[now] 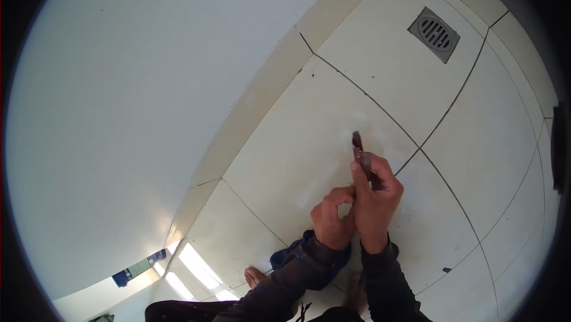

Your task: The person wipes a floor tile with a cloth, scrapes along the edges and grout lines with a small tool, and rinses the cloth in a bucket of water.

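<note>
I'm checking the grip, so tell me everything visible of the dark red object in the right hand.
The dark red object is slim, with a dark greyish tip at its far end and pale glints midway; its material is unclear. It points forward over the tiled floor. The right hand pinches it, hiding its near part; whether the left hand touches it is unclear.

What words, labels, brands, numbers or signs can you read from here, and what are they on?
None can be read.
Blue-and-pale packet at lower left: any printing is too small and blurred to read.
Slim dark reddish item in the right hand: no readable marking on the part that shows.
Square metal floor drain: slots, no lettering visible.
</note>
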Demonstrator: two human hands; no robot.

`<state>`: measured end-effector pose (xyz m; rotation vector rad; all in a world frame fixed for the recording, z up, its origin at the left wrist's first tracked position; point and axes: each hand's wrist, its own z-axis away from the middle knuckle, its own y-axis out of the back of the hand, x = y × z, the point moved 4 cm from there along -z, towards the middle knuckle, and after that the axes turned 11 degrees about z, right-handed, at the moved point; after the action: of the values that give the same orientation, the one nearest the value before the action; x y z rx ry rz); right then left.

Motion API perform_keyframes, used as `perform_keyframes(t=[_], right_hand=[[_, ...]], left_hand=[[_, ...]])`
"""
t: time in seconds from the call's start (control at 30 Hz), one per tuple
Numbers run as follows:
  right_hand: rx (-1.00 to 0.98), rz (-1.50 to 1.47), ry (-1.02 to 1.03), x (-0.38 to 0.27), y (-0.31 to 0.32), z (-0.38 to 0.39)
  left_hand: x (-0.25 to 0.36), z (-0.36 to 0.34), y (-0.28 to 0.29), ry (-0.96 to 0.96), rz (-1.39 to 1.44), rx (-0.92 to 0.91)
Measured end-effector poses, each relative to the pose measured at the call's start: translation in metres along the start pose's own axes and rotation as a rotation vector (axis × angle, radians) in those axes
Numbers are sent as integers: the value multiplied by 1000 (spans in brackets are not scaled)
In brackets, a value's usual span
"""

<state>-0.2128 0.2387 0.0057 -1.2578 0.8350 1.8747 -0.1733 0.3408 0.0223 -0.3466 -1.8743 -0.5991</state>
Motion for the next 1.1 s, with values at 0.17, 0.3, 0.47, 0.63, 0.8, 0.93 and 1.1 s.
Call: perform_keyframes(t=[0.17, 0.3, 0.47, 0.63, 0.8, 0.93, 1.1], right_hand=[[19, 409, 483, -12, -22, -47], [-92, 1018, 915, 16, -78, -89], [181, 1272, 871, -10, -126, -167], [84, 1317, 982, 2, -144, -108], [151, 1353, 844, -9, -133, -134], [91, 1256, 1086, -5, -145, -105], [94, 1380, 962, 6, -143, -107]], left_hand=[[-6, -6, 12, 213, -169, -102], [-13, 34, 36, 156, -240, -193], [-16, 66, 44, 148, -231, -358], [-17, 85, 66, 131, -268, -358], [-22, 87, 51, 106, -253, -365], [-20, 85, 63, 88, -279, -332], [-24, 89, 62, 85, -290, -358]])
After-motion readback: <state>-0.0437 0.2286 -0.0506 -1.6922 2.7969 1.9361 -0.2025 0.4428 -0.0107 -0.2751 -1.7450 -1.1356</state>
